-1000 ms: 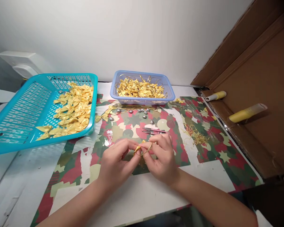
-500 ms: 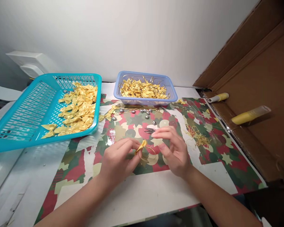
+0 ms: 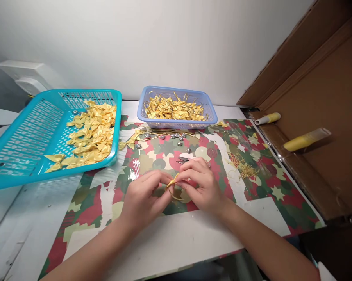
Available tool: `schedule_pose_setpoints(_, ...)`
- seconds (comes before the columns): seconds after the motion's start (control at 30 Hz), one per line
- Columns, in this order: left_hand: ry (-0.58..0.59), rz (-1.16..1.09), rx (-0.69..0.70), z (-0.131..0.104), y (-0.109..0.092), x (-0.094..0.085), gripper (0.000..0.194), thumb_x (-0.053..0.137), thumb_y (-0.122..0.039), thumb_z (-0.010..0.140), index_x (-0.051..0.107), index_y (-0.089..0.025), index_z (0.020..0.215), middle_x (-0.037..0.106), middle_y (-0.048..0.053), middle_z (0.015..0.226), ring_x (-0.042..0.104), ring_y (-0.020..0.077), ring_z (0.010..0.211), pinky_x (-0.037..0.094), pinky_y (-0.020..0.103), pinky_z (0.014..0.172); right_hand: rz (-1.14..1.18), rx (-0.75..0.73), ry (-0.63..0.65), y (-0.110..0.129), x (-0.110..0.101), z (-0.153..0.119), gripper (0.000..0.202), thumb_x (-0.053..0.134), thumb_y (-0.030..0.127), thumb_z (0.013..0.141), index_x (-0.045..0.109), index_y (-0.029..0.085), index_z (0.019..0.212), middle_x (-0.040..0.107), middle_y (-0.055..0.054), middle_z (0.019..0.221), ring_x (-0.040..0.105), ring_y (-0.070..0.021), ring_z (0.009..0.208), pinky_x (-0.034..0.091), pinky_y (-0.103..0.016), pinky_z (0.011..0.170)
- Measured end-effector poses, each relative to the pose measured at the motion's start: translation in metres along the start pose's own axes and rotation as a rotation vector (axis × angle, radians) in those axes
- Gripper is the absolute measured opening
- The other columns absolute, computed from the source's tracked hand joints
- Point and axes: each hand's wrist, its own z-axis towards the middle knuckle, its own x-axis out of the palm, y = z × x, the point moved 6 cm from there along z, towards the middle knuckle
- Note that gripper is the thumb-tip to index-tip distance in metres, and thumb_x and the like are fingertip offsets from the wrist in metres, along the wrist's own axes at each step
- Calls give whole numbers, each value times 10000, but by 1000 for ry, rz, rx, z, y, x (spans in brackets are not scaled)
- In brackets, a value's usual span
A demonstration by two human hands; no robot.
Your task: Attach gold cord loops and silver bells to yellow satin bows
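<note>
My left hand (image 3: 148, 195) pinches a yellow ribbon bow (image 3: 172, 182) between thumb and fingers. A gold cord or wire (image 3: 176, 198) curves out below the bow. My right hand (image 3: 201, 185) is closed at the bow's right side, its thumb and fingertips pressed together there; the fingers partly cover the bow and the cord. Just behind the right hand lie small dark-bladed thread snips (image 3: 183, 159), their handle end hidden. Several silver jingle bells (image 3: 179, 143) rest on the mat beyond both hands.
At left stands a turquoise basket (image 3: 116, 128) of yellow bows; a blue basket (image 3: 177, 123) of bows with gold cords stands at the back. Gold cord scraps (image 3: 246, 170) lie right. Yellow tubes (image 3: 306, 139) stick out by the cardboard wall (image 3: 316, 89).
My right hand has moved left and closed its fingers at the bow, where before it was apart with fingers spread. My left hand still holds the bow. The view has shifted slightly.
</note>
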Motion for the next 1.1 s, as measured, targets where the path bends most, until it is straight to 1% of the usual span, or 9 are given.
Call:
schedule_pose_setpoints(0.07,39,-135,-160,1,11,3,117,608,-204,808,602,-188,693,692,21,693,566,117,549,385,223,450,114,34,-14,-2,-2,1,122,569,156,880,634,221,800,631,-20,831,549,-167,821,458,-358,764)
schedule_pose_setpoints(0.17,79,-333,-386,0,26,9,164,643,-287,793,599,-178,678,658,27,663,562,132,564,402,228,460,308,77,-62,-6,-7,1,102,554,180,904,590,226,820,641,-10,841,597,-157,855,485,-356,801)
schedule_pose_setpoints(0.27,92,-415,-491,-1,31,11,207,670,-327,768,595,-172,653,617,10,616,531,125,548,413,230,477,419,128,-57,-11,-6,-2,86,527,198,930,574,233,866,677,-4,867,626,-133,807,514,-338,777)
schedule_pose_setpoints(0.37,90,-452,-530,0,32,12,209,684,-323,754,588,-171,647,624,11,639,549,129,581,445,239,529,526,185,-91,-17,-5,-5,59,504,232,947,553,236,915,696,-2,866,629,-107,693,539,-288,662)
schedule_pose_setpoints(0.47,90,-508,-552,1,32,14,210,693,-315,742,574,-174,641,648,22,687,589,146,643,477,253,584,608,214,-161,-20,-9,-5,42,507,245,947,534,238,915,697,10,843,650,-101,672,543,-250,595)
schedule_pose_setpoints(0.6,98,-558,-567,2,31,15,224,701,-329,728,567,-177,632,647,23,673,597,148,646,479,244,569,634,234,-171,-19,-16,-3,42,500,248,953,528,240,922,676,25,793,699,-113,723,577,-245,617)
schedule_pose_setpoints(0.8,70,-569,-614,2,34,15,249,740,-338,680,564,-176,613,612,8,612,590,139,578,492,242,525,603,248,-251,-19,-31,0,72,502,313,951,505,251,914,607,47,740,695,-118,683,601,-280,635)
schedule_pose_setpoints(1.0,72,-636,-657,0,37,18,243,759,-318,675,570,-176,616,631,5,613,616,143,585,519,254,550,696,242,-214,-17,-29,0,72,514,288,945,501,235,898,588,35,733,685,-131,700,595,-305,645)
schedule_pose_setpoints(1.1,80,-635,-673,-1,39,19,233,753,-321,688,579,-175,634,645,14,627,631,155,599,539,277,572,695,220,-208,-13,-31,0,65,505,284,948,501,239,902,586,36,720,676,-129,680,593,-309,640)
